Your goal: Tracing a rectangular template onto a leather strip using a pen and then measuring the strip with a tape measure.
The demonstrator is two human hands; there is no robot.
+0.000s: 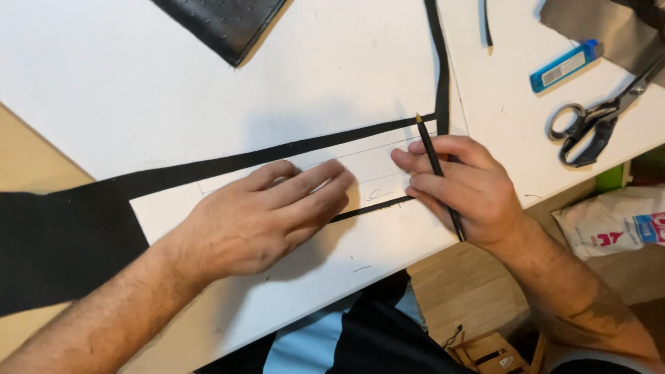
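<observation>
Tracing under way: left hand [277,208] lay flat, pinning white template [377,170] on black fabric [62,235]; right hand [460,183] gripped pencil [438,173], steady outlining seemingly next.

Bright, even light falls from above and somewhat far, washing the smooth white table [138,90] almost to glare across its far left part, while soft grey shadows spread on it around the bare left hand [267,215] and near the bare right hand [460,187]. The middle is sharp enough to show fine pencil lines on the long white paper template [374,170]. The wooden floor [450,291] below the near edge lies dimmer and slightly soft, and straight edges bend a little toward the frame's corners.
</observation>
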